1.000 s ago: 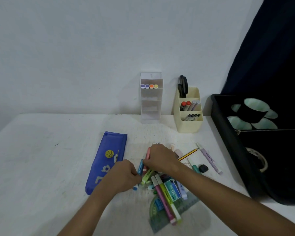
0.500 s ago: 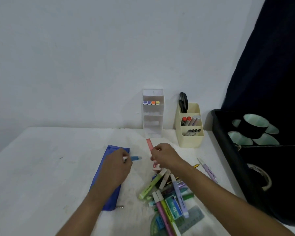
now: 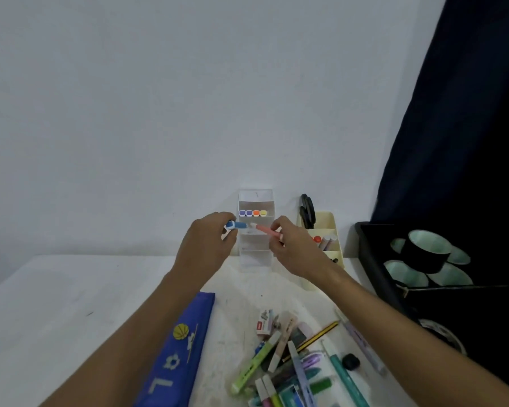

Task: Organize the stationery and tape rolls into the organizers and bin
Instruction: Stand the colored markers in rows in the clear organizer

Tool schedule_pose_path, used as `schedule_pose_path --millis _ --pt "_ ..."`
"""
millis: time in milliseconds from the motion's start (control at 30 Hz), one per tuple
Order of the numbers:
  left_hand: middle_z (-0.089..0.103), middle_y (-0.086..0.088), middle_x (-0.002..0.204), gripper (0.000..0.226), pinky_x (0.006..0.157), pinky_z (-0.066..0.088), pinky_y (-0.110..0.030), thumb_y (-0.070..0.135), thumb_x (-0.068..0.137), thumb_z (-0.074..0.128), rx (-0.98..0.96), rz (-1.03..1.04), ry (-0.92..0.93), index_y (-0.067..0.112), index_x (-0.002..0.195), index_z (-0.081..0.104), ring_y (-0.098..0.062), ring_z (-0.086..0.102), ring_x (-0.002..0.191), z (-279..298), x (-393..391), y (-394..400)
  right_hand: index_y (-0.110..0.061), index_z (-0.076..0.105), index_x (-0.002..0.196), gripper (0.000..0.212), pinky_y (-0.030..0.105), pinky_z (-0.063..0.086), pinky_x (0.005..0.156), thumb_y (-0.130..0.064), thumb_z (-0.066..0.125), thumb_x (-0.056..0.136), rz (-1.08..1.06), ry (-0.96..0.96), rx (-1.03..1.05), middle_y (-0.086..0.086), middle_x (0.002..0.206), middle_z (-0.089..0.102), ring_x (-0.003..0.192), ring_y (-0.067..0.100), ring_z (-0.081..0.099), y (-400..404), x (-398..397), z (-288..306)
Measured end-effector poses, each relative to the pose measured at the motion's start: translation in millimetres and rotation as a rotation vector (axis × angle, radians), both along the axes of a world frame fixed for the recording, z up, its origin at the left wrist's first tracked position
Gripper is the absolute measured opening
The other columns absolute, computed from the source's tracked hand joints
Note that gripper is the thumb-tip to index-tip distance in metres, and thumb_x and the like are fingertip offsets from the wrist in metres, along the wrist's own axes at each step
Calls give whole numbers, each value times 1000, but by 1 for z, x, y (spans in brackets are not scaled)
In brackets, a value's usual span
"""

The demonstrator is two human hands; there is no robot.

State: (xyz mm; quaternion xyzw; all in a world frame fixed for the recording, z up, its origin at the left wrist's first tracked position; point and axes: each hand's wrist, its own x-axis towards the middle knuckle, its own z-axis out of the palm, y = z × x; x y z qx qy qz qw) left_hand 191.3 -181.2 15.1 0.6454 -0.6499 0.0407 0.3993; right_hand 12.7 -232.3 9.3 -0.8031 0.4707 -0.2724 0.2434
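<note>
My left hand (image 3: 207, 245) grips a blue marker (image 3: 236, 225), its tip pointing at the clear tiered organizer (image 3: 255, 258) by the wall. My right hand (image 3: 294, 245) grips a pink marker (image 3: 264, 229), whose tip reaches the organizer's second tier. Several markers (image 3: 252, 213) with coloured caps stand in the top tier. A cream organizer (image 3: 328, 227) to the right holds black scissors (image 3: 307, 210) and pens. The black bin (image 3: 373, 259) at the right holds tape rolls (image 3: 426, 251). A pile of loose pens and highlighters (image 3: 291, 362) lies on the table near me.
A blue pencil pouch (image 3: 177, 353) lies on the white table (image 3: 71, 304) below my left forearm. A yellow-black pencil (image 3: 318, 337), a small black item (image 3: 351, 361) and erasers (image 3: 264, 324) lie in the pile. A dark curtain (image 3: 459, 127) hangs at the right.
Both hands have lifted away from the pile and moved forward to the clear organizer, each carrying its marker. The camera has tilted upward.
</note>
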Motion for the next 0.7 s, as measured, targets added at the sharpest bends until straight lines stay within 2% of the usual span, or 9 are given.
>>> schedule_pose_path --millis 67,100,200,267,367,433,533,633,700 --pt "70 -2 104 25 75 46 -21 16 88 64 33 -17 -65 13 112 67 -15 62 80 -4 3 -11 -12 51 113 17 16 43 54 -17 47 98 0 28 -90 8 94 63 61 10 54 -7 5 -4" --pt "70 -3 106 25 76 45 -21 17 89 63 52 -18 -99 13 114 67 -17 63 83 -6 4 -16 -11 54 116 20 15 42 59 -16 47 98 4 42 -128 9 99 64 65 10 54 -10 8 -6" --pt "68 -5 110 27 77 44 -21 19 90 63 119 -2 -162 13 116 67 -20 63 89 -8 4 -30 -13 57 126 29 19 43 78 -14 48 98 3 77 -225 10 114 60 91 18 58 -21 22 -14" --pt "67 -6 111 28 78 42 -19 23 91 61 173 9 -179 15 117 67 -21 63 91 -10 2 -38 -14 56 129 32 19 42 82 -13 49 97 -1 78 -250 10 118 60 98 23 60 -29 33 -20" --pt "67 -5 108 28 78 39 -18 29 92 60 229 18 -195 17 116 67 -19 61 90 -13 1 -50 -13 62 121 26 23 45 87 -13 51 97 -14 85 -237 9 119 64 100 23 61 -40 46 -28" --pt "67 -5 103 25 75 39 -18 29 91 61 251 23 -201 17 112 68 -16 58 83 -16 3 -55 -12 63 117 24 23 45 86 -13 51 96 -12 117 -223 8 118 65 99 23 62 -48 53 -35" --pt "66 -5 98 19 74 45 -23 26 89 63 292 23 -217 19 106 70 -16 57 78 -22 6 -63 -14 63 117 23 27 48 90 -16 53 96 -24 144 -182 6 116 66 98 22 64 -56 59 -44" --pt "65 -5 94 17 76 49 -26 24 88 65 329 19 -219 18 103 70 -16 54 74 -27 7 -70 -12 63 112 21 31 51 87 -19 55 95 -38 185 -152 8 111 66 95 24 63 -63 61 -48" --pt "66 -6 95 16 77 51 -28 23 87 66 340 18 -208 18 101 70 -17 55 74 -30 7 -73 -12 62 115 23 35 51 92 -19 55 95 -46 197 -97 9 113 65 99 27 63 -66 63 -49"
